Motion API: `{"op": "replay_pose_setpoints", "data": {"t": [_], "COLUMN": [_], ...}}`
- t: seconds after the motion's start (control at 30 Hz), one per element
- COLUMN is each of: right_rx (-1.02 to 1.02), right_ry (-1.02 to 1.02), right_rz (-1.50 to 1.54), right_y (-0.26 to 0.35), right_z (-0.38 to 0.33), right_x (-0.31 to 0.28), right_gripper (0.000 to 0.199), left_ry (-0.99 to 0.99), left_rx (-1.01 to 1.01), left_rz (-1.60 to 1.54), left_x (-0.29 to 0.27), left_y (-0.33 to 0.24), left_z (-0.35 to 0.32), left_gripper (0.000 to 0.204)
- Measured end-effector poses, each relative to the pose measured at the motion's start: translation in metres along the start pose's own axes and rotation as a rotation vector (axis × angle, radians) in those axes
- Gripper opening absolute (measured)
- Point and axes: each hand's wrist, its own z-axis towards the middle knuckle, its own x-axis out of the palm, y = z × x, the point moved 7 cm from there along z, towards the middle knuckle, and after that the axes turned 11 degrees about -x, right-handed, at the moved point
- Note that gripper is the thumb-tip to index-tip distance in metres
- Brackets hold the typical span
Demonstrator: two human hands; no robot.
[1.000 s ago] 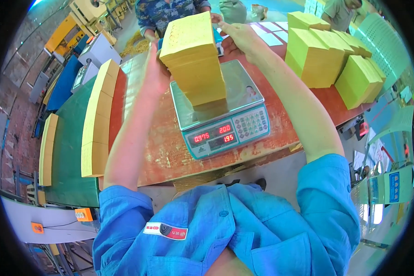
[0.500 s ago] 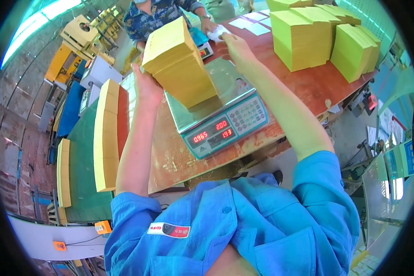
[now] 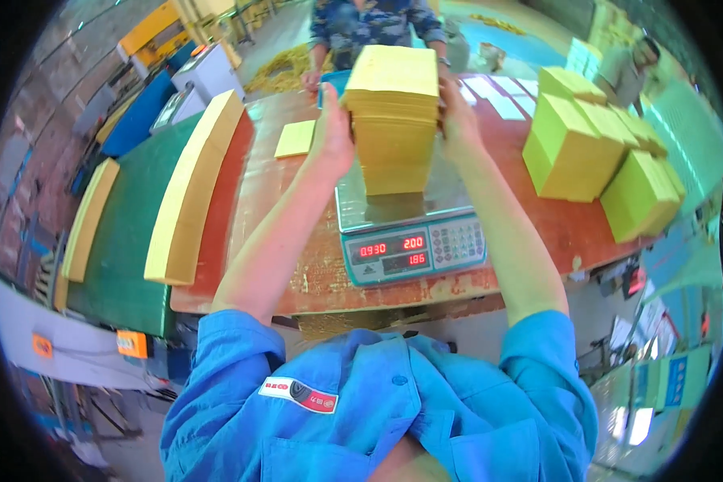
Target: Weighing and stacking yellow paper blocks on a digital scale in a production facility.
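The yellow stack (image 3: 395, 145), its long axis upright on the scale (image 3: 416, 261), is flanked about equally closely by the left hand (image 3: 335, 132) and right hand (image 3: 458, 115), set against opposite sides, finger closure being hidden

The stack (image 3: 395, 140) is yellow, the tabletop (image 3: 312, 269) red, one shirt (image 3: 381, 30) camouflage-patterned.

The yellow stack (image 3: 395, 136) partly hides your right hand's (image 3: 459, 120) fingers; the co-worker (image 3: 369, 30) opposite you is cut off above.
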Motion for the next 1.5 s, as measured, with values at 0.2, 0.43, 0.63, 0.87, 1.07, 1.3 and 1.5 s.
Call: {"op": "replay_pose_setpoints", "data": {"t": [0.2, 0.43, 0.63, 0.87, 1.07, 1.3, 1.5], "right_rx": [-0.026, 0.034, -0.023, -0.001, 0.002, 0.054, 0.114], "right_ry": [0.068, 0.147, 0.124, 0.243, 0.284, 0.136, 0.206], "right_rz": [-0.052, 0.298, 0.208, 0.245, 0.354, 0.13, 0.304], "right_y": [0.022, 0.017, 0.035, 0.024, 0.017, 0.029, 0.003], "right_z": [0.023, 0.013, 0.007, 0.003, 0.001, 0.012, 0.013], "right_x": [0.002, 0.034, 0.043, 0.047, 0.047, 0.023, 0.034], "right_gripper": [0.069, 0.059, 0.057, 0.058, 0.055, 0.062, 0.059], "left_ry": [0.091, 0.199, 0.257, 0.368, 0.032, -0.009, 0.154], "left_rx": [-0.066, 0.147, 0.098, 0.093, 0.386, 0.213, 0.31], "left_rz": [-0.128, -0.061, -0.244, -0.276, 0.145, -0.038, 0.009], "left_x": [0.0, 0.017, 0.002, 0.011, -0.001, -0.033, -0.012], "left_y": [-0.01, -0.008, -0.009, 0.012, 0.013, 0.009, 0.024], "left_z": [-0.008, -0.016, -0.02, -0.002, 0.002, 0.03, 0.079], "left_gripper": [0.081, 0.074, 0.072, 0.071, 0.075, 0.074, 0.071]}}
